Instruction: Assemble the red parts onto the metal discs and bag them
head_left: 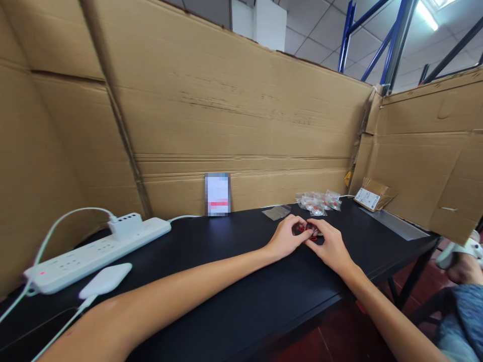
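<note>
Over the black table (234, 291), my left hand (286, 237) and my right hand (330, 246) meet with fingertips together. Both sets of fingers are curled and pinch a small red and dark corded item (312, 238), largely hidden by the fingers, so its exact kind is unclear. Just beyond the hands lies a pile of small clear plastic bags (319, 202) with red items inside. A flat clear plastic bag (276, 213) rests to the left of that pile, a little past my left hand.
Cardboard walls (241, 110) enclose the table's back and sides. On the left lie a white power strip (101, 251), a plugged-in charger and a white cabled device (105, 280). A screen-like card (218, 195) leans at the back. A labelled cardboard piece (372, 195) stands right; a person's leg (466, 269) shows beyond.
</note>
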`<state>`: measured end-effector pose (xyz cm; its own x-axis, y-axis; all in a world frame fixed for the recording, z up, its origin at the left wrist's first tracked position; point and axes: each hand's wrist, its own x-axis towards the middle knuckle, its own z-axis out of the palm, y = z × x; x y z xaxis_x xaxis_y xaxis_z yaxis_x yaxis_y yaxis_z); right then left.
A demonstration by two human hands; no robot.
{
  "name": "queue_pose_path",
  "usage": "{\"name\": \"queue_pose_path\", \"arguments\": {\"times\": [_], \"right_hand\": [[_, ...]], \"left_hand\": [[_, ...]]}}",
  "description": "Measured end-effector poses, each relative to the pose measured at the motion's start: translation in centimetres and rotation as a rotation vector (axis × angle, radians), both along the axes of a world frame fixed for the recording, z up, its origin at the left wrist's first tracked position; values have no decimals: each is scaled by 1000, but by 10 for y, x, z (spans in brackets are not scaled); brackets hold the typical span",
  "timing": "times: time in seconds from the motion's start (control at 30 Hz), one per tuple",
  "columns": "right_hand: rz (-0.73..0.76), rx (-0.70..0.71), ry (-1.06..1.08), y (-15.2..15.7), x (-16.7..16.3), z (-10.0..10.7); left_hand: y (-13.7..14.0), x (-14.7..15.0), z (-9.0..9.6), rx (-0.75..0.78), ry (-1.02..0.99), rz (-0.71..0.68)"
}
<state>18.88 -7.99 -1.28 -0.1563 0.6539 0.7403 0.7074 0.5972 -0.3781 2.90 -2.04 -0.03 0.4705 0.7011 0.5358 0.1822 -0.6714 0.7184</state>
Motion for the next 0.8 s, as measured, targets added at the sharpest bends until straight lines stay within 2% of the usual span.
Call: {"name": "queue_pose_path", "arguments": {"times": [0.13, 0.33, 0.5, 0.63, 0.7, 0.8], "right_hand": [[-6, -20, -54, 1, 0, -1], [-216, -20, -197, 1, 0, 0], [-223, -133, -344, 3, 1, 1], [-198, -167, -331, 3, 1, 1], [-257, -157, -312, 3, 0, 2], [-420, -157, -339, 3, -1, 2]], "left_hand": [[6, 0, -4, 22, 31, 59], [31, -7, -10, 74, 68, 193], [42, -11, -12, 54, 177, 167], [43, -11, -14, -28, 143, 172], [43, -11, -14, -80, 121, 157], [44, -11, -15, -105, 160, 108]]}}
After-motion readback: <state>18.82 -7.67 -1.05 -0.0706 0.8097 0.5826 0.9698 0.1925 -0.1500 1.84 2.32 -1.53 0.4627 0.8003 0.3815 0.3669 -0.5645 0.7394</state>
